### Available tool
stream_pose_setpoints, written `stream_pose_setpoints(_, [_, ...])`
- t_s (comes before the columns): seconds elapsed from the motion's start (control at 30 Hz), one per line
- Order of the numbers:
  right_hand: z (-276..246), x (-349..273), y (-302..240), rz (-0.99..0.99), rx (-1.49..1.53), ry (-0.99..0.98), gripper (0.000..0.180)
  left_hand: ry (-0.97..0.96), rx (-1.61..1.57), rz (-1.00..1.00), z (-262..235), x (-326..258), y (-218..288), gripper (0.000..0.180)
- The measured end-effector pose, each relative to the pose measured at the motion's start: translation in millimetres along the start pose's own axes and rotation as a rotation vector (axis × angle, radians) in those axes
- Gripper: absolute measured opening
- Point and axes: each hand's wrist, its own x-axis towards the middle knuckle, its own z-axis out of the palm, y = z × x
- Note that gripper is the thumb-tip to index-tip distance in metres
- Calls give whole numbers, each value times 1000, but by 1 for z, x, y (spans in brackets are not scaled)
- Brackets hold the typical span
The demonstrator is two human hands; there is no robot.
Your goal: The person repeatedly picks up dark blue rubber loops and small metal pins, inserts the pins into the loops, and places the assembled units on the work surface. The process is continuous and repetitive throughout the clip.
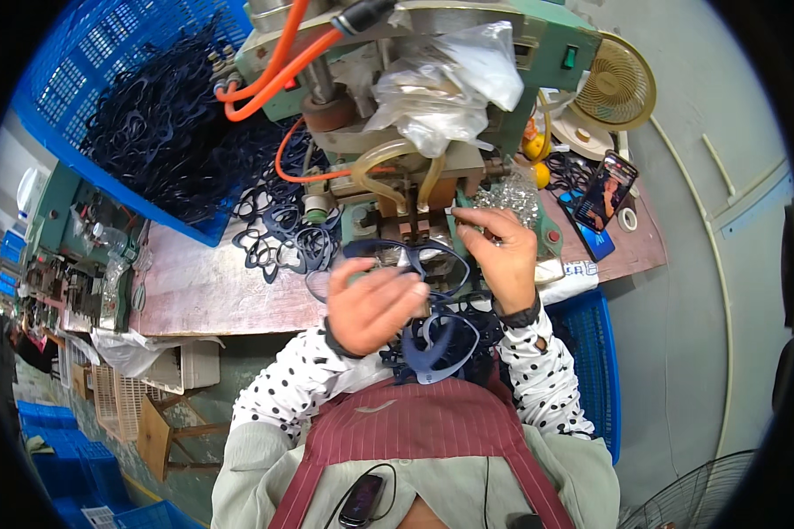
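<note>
A dark blue eyeglass frame (453, 284) sits in the green press (362, 216) in front of me, under its copper-coloured block. My left hand (375, 304) is beside the frame's left half, smeared by motion, with fingers stretched out and nothing seen in them. My right hand (503, 256) is at the press's right side. Its thumb and forefinger come together in a pinch near the block; whatever is between them is too small to make out. Below my hands, over my lap, a blurred blue eyeglass frame (439, 375) shows above a heap of dark frames.
A blue crate (207, 225) of dark strips and frames leans at the left, with loose frames (282, 242) beside it. Small clear parts (513, 198) lie right of the press, near two phones (604, 194) and a fan (622, 79). Another blue crate (602, 370) stands at my right.
</note>
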Motion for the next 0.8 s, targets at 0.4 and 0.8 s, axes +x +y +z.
stream_pose_setpoints(0.4, [35,1,-13,266,245,-39,48,-15,-281,141,15,5,14,35])
stream_pose_setpoints(0.8, [-21,10,88,-27,-470,289,45,-105,-538,206,32,3,-6,34])
